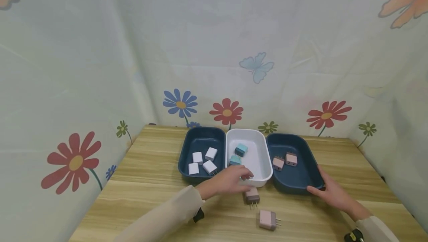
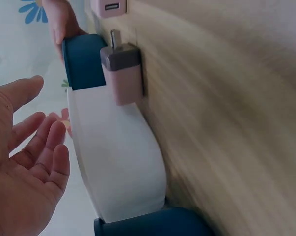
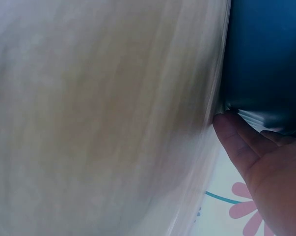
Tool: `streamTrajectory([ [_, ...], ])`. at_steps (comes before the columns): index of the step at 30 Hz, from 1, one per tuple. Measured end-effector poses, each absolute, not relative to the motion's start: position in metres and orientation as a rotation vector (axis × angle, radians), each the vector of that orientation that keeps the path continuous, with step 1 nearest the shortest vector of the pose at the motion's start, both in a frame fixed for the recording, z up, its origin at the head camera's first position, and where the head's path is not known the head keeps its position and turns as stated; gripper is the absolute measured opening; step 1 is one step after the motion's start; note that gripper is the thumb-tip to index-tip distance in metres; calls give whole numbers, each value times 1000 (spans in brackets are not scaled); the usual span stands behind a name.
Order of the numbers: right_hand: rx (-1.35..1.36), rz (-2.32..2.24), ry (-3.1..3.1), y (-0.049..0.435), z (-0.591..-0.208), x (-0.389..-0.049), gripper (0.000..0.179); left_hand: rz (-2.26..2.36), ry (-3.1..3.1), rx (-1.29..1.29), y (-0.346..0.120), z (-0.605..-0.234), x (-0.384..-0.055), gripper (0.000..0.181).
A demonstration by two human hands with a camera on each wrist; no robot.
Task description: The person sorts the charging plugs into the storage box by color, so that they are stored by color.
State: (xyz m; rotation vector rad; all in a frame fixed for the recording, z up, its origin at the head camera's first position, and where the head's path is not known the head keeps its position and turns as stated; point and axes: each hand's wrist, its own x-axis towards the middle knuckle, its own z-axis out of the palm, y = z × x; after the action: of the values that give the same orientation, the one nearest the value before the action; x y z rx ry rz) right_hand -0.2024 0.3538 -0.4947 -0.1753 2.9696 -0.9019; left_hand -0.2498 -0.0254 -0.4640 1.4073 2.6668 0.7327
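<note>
My left hand (image 1: 230,179) hovers over the front rim of the white bin (image 1: 262,152), fingers loosely bent with nothing between them; in the left wrist view its palm (image 2: 25,167) faces the bin's side. Inside that bin are two teal plug adapters (image 1: 240,149). One pink charger plug (image 1: 252,196) lies just in front of the bin, below my left fingers, and another pink plug (image 1: 267,220) lies nearer on the table. My right hand (image 1: 334,193) grips the front right corner of the right dark blue bin (image 1: 301,177), thumb in front, fingers along the side. Two pink plugs (image 1: 291,159) sit in it.
A left dark blue bin (image 1: 205,136) holds several white charger plugs (image 1: 210,167). All three bins stand side by side at the back of the wood-grain table (image 1: 150,164). Behind and beside the table hangs a flowered curtain (image 1: 207,48).
</note>
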Motion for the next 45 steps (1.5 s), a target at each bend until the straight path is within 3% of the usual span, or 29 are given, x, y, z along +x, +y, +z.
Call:
streamTrajectory([
  [8,-206,-915,2987,355,-494,-202,103,710,2663,1527,-34,-476,-239,34],
  [20,-184,-911,2966,354,-494,-201,104,633,2681,1370,-33,-489,-225,52],
  [45,-197,-890,2995,354,-496,-202,103,563,2704,1392,-19,-502,-220,42],
])
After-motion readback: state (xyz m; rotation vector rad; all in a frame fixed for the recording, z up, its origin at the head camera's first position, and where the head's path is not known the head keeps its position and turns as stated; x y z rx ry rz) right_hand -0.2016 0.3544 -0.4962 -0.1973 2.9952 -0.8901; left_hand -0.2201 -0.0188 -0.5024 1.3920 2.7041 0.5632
